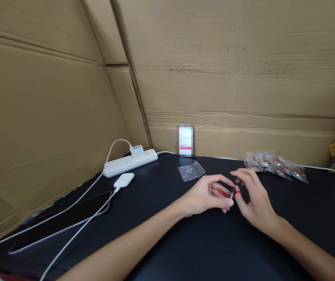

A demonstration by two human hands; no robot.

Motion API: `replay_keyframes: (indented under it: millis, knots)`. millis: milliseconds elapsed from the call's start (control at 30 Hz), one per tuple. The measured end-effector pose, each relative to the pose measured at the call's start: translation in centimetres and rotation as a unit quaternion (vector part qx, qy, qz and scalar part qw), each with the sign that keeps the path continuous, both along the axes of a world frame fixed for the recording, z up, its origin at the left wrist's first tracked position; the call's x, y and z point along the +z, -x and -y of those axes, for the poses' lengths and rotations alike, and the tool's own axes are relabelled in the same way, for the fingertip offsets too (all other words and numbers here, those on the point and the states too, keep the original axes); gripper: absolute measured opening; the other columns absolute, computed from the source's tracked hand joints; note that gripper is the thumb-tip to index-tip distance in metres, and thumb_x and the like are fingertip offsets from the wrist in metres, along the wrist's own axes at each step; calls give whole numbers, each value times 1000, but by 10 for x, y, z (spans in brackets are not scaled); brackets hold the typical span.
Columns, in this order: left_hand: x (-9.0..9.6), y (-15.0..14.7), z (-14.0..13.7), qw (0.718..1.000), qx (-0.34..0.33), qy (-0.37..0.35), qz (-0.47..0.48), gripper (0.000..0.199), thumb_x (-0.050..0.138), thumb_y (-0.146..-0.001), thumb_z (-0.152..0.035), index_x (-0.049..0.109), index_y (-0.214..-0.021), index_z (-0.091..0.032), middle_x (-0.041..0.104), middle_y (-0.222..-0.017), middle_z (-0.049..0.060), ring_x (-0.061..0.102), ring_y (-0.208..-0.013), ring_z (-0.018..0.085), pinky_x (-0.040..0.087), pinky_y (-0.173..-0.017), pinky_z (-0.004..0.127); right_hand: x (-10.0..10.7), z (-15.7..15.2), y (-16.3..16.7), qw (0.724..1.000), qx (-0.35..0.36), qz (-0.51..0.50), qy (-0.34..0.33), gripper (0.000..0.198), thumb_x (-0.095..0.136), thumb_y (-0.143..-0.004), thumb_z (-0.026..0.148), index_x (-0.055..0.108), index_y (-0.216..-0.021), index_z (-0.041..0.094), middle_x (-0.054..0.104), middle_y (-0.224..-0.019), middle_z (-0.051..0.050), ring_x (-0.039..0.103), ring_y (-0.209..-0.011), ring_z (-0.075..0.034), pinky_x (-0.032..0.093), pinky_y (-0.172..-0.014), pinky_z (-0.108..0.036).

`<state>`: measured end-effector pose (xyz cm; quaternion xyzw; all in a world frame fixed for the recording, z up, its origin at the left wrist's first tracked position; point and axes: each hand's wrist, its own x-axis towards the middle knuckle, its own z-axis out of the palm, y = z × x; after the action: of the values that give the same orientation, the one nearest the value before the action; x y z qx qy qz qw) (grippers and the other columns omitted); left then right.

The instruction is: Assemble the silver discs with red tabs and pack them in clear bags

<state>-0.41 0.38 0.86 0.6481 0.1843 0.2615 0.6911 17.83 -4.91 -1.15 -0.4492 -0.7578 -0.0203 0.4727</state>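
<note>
My left hand (210,195) pinches a small, shiny round metal piece (232,193) by its edge, between thumb and fingers. A red cord (222,192) is attached to the piece, with one loop lying inside the left hand and another part reaching toward the right. Close by on the right, my right hand (255,201) has its fingers bent but apart. Its thumb touches the red cord at the edge of the metal piece. A clear plastic bag (191,171) lies flat just beyond the left hand.
Several clear bags with metal pieces and red cords (275,164) lie at the back right. A lit phone (186,141) leans on the cardboard wall (243,78). At left are a power strip (130,162), a white charger (124,180), cables and a dark tablet-like device (62,222).
</note>
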Motion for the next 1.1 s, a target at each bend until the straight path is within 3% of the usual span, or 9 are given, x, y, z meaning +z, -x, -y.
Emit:
replay_keyframes:
  millis: [100,267,400,567,800,1000,1100]
  knots:
    - [-1,1,0,999,-16,0,-43,44,82,-65,-28,63,-101,-11,67,-79,5,66,-63,15,56,-63,30,6,4,0,994,65,82,22,57,44,-76,0,53,-126,24,38,-137,-13,46,-120,-26,45,-95,-44]
    - [-3,5,-1,993,-72,-5,-90,34,81,-65,-32,64,-86,-11,67,-74,4,65,-60,13,55,-59,27,16,11,4,974,138,153,93,66,43,-68,-5,58,-123,28,33,-145,-10,33,-133,-29,38,-102,-51]
    - [-3,7,-2,991,-91,-10,-102,34,81,-65,-35,64,-83,-11,67,-71,3,64,-56,12,54,-55,24,19,14,5,967,161,135,144,52,45,-66,-5,65,-105,23,40,-137,-9,38,-128,-27,40,-101,-46]
    - [-6,5,-3,991,-95,3,-98,38,81,-64,-37,65,-87,-11,65,-68,2,63,-55,12,55,-54,25,15,13,5,971,153,67,174,35,47,-65,-6,58,-87,19,45,-122,-10,50,-109,-22,47,-88,-35]
    - [-7,6,-6,990,-99,21,-96,36,82,-64,-36,63,-82,-11,64,-65,2,64,-57,13,56,-54,26,18,13,6,967,171,25,188,29,49,-69,-4,55,-84,20,47,-112,-7,52,-93,-17,47,-80,-30]
    - [-4,8,-7,987,-116,28,-107,33,81,-65,-36,67,-82,-11,65,-65,2,64,-57,13,56,-56,26,26,17,6,962,202,66,172,32,51,-69,-4,62,-85,21,47,-113,-7,49,-104,-20,45,-88,-34]
    - [-3,9,-6,984,-135,51,-106,31,82,-64,-35,67,-76,-11,65,-62,2,65,-57,14,56,-54,26,31,21,8,960,209,81,170,31,51,-67,-3,63,-82,21,48,-108,-6,49,-100,-20,46,-86,-34]
